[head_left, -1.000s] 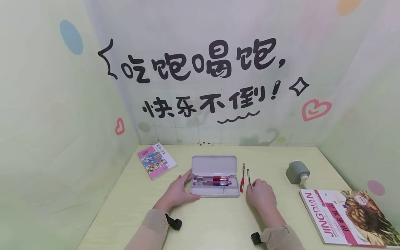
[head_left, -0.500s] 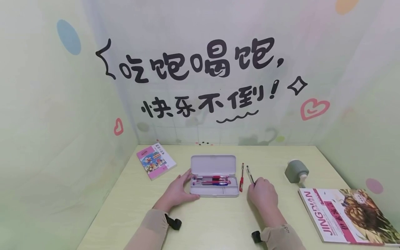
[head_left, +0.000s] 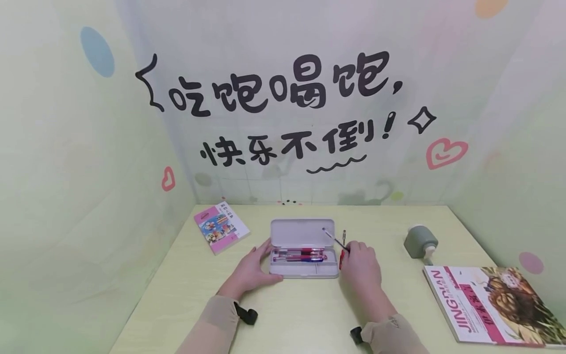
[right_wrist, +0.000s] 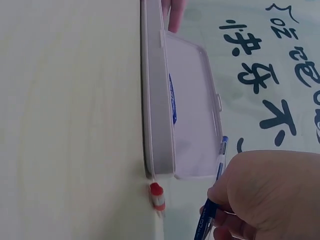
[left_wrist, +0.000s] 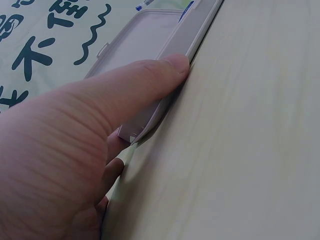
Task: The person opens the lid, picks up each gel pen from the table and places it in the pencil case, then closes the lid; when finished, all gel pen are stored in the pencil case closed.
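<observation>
An open pencil case (head_left: 326,270), pale lilac with its lid (head_left: 296,233) raised, holds several red and blue pens (head_left: 302,258) in its rear compartment. My left hand (head_left: 249,270) grips the case's left end, thumb on the front edge and fingers behind. Between thumb and fingers of my right hand (head_left: 362,268), a blue gel pen (right_wrist: 220,167) is pinched at its dark blue grip. It tilts up and left, its thin end in front of the lid's right part. A red pen (head_left: 344,236) lies right of the case, partly hidden by the right hand.
A small pink-and-white book (head_left: 221,227) lies at the back left. To the right stand a grey pump bottle (head_left: 420,242) and a large magazine (head_left: 495,305). The table (head_left: 305,319) meets printed fabric walls at the back and sides.
My right hand has lifted the blue pen from the table and moved it left and up toward the case, tilting it leftward. The left hand and the case have stayed put.
</observation>
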Demonstrator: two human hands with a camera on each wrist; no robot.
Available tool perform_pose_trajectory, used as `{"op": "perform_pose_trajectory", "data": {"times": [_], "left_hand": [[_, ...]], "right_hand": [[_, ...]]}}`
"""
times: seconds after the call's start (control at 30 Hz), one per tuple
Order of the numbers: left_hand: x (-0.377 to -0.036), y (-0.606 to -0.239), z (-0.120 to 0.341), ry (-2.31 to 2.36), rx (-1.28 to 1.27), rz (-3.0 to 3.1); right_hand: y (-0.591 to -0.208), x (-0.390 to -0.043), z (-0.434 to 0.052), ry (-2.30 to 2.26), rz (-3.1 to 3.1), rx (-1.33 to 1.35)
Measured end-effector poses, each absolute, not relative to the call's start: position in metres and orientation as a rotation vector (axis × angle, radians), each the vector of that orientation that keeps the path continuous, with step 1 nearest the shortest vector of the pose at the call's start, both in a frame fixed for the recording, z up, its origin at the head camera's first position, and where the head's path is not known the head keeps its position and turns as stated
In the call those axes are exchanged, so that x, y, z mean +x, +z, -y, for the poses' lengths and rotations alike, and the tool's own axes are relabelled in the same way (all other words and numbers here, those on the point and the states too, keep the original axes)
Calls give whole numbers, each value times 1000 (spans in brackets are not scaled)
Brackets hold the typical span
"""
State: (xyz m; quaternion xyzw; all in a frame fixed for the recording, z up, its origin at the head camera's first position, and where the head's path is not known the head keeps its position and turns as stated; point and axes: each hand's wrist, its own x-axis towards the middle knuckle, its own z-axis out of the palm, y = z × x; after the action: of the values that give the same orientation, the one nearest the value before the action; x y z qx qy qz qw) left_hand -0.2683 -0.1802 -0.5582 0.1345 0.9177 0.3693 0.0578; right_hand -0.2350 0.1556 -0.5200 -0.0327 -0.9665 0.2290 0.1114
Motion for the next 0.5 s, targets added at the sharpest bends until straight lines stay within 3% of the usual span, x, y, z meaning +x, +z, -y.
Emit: {"op": "perform_pose_trajectory", "data": {"times": [0.5], "left_hand": [[-269, -557, 181, 1121, 409, -2782]], "right_hand": [[-518, -252, -92, 368, 2767, 302]]}}
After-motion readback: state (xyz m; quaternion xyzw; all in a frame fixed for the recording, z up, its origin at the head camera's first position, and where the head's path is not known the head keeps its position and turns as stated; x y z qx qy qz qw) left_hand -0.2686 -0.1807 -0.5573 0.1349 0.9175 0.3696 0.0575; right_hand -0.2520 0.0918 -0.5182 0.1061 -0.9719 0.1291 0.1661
